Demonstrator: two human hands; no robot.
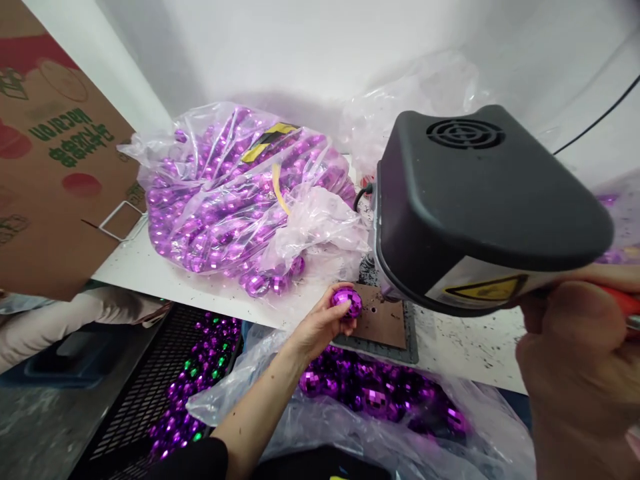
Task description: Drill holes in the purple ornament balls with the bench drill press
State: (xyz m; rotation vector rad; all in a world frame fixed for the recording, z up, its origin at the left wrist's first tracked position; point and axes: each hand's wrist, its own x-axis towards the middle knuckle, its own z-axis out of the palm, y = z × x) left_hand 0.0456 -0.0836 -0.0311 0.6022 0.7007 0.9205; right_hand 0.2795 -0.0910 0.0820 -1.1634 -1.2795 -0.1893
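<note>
My left hand (320, 325) is closed around a small purple mirror ball (346, 301), holding it at the edge of a brown pad (383, 323) on the white table (150, 270). Close to the camera, my right hand (575, 353) grips a red handle (623, 303) beneath a big black machine housing (475, 207). The housing has a round vent on top and a yellow warning label on its side. Its lower end sits just right of the ball.
A clear plastic bag (235, 193) full of purple mirror balls lies on the table at the back. Another open bag of them (380, 393) sits below the table edge. A black crate (150, 393) holds more balls at lower left. A cardboard box (55, 153) stands at left.
</note>
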